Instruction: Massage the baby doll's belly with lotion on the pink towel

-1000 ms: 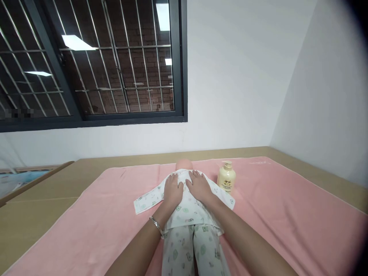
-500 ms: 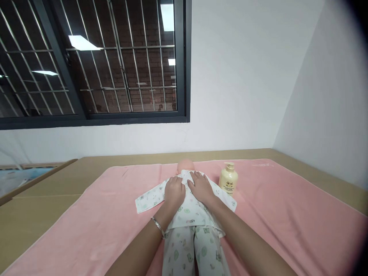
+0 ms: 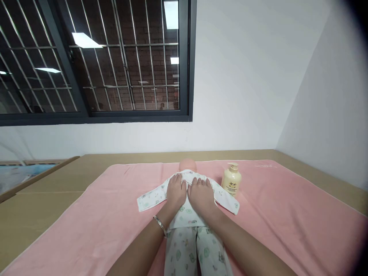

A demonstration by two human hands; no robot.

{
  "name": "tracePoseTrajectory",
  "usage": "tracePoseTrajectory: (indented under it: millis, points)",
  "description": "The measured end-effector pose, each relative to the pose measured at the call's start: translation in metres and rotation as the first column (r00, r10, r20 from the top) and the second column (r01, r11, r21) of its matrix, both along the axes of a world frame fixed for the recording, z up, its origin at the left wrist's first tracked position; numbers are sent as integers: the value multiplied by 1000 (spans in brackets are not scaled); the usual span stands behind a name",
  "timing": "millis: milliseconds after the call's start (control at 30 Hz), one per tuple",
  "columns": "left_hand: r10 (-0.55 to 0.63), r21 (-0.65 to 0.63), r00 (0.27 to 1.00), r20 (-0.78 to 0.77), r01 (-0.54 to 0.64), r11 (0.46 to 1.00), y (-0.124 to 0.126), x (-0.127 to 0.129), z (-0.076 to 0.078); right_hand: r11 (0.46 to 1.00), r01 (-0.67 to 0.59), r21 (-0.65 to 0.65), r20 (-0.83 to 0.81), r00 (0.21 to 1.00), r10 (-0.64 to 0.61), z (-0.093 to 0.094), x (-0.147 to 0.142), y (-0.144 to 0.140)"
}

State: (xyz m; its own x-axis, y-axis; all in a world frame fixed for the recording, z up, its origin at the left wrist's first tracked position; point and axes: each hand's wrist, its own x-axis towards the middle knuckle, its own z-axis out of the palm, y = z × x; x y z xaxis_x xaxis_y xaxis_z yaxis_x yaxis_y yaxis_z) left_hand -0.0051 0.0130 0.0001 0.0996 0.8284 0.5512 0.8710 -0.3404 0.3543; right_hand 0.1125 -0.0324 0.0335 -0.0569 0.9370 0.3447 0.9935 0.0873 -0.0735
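Bench (image 3: pixel 71 176): tan, set against the white wall. Pink towel (image 3: pixel 287 214): spread flat over the bench. Doll (image 3: pixel 188 165): lying mid-towel, dressed in white printed top (image 3: pixel 149 198) and trousers (image 3: pixel 184 253), sleeves spread. Left hand (image 3: pixel 176 190) and right hand (image 3: pixel 201 193): open, palms flat side by side on the doll's chest, gripping nothing. Cream pump bottle (image 3: pixel 230 183): upright, just beside the doll's sleeve. Bracelet (image 3: pixel 160 225): on the left wrist.

Only thing close is the lotion bottle (image 3: pixel 231 183) just right of the right hand (image 3: pixel 201 193); pink towel (image 3: pixel 100 214) left of both hands is wide open.
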Motion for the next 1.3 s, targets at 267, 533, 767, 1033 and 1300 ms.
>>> tracePoseTrajectory:
  millis: [267, 533, 767, 1033, 1300]
  points:
    - [-21, 18, 997, -69, 23, 1000, -5, 0, 7, 996, -86, -27, -111, 990, 83, -8, 14, 22]
    - [77, 117, 989, -126, -62, 991, -14, 4, 10, 987, -153, -51, -232, 963, 137, -16, 30, 39]
    - [39, 89, 998, -54, -34, 995, -10, 2, 5, 989, -143, -44, -237, 963, 129, -19, 29, 39]
    - [19, -64, 997, 71, -14, 998, 4, 1, -5, 994, -46, 100, -19, 999, 49, -7, 12, 14]
    - [-1, -51, 992, 127, 7, 999, 5, 1, -7, 996, -86, 28, -50, 995, 87, -5, 12, 14]
